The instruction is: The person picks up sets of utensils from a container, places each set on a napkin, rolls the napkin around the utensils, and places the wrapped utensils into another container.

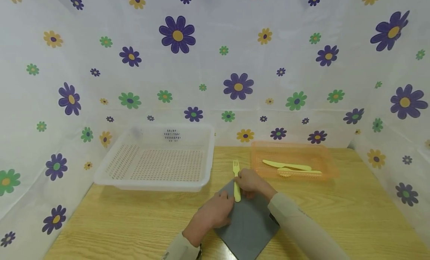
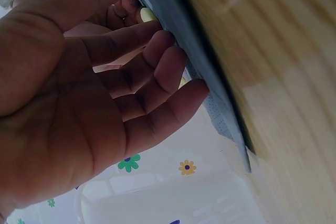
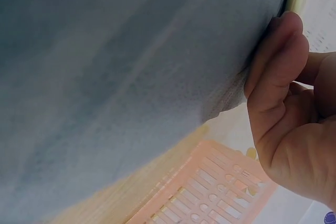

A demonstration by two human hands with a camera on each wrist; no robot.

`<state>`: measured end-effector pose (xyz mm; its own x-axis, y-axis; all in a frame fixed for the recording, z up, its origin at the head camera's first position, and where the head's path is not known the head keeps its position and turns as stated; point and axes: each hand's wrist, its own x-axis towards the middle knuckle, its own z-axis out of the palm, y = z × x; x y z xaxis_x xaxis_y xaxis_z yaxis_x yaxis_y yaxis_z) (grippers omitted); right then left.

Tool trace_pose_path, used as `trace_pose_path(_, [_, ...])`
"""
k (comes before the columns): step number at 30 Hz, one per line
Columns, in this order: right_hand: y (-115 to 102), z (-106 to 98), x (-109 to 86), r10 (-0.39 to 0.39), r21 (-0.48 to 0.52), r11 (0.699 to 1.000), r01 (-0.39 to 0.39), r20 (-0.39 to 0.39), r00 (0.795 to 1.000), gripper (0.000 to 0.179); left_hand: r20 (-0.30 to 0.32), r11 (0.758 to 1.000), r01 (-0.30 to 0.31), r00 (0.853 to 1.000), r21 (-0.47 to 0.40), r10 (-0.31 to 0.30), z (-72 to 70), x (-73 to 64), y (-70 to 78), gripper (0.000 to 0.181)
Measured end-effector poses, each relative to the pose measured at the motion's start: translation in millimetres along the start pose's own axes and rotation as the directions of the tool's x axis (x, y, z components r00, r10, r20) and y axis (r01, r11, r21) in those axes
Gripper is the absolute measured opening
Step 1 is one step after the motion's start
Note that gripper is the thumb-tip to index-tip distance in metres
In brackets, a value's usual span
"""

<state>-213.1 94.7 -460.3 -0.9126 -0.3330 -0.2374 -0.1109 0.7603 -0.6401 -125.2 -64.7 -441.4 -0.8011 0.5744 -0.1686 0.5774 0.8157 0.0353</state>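
A grey folded cloth (image 1: 250, 230) lies at an angle on the table. On its far corner rests a yellow fork (image 1: 237, 193), tines pointing away and past the cloth. My right hand (image 1: 250, 181), fingers curled, pinches the fork near its neck; its lower fingers lean on the cloth (image 3: 157, 77). From the left, my left hand (image 1: 216, 209) touches the cloth beside the fork's handle. In the left wrist view, the left hand's (image 2: 89, 103) fingers are gently bent, tips on the cloth, holding nothing. The pinch itself is partly hidden.
A white perforated basket (image 1: 154, 183) stands at the back left. The orange basket (image 1: 295, 148) at the back right holds a yellow knife (image 1: 287, 165) and another yellow utensil (image 1: 299, 173). A flowered sheet (image 1: 208, 66) encloses the back and sides of the wooden table (image 1: 134, 222).
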Motion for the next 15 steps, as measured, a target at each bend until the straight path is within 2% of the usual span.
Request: trace_pose_path(15, [2.8, 0.3, -1.8, 0.004, 0.059, 0.998, -0.005, 0.009, 1.000, 0.043, 0.024, 1.000, 0.016, 1.000, -0.004, -0.016, -0.8, 1.7, 0.4, 0.048])
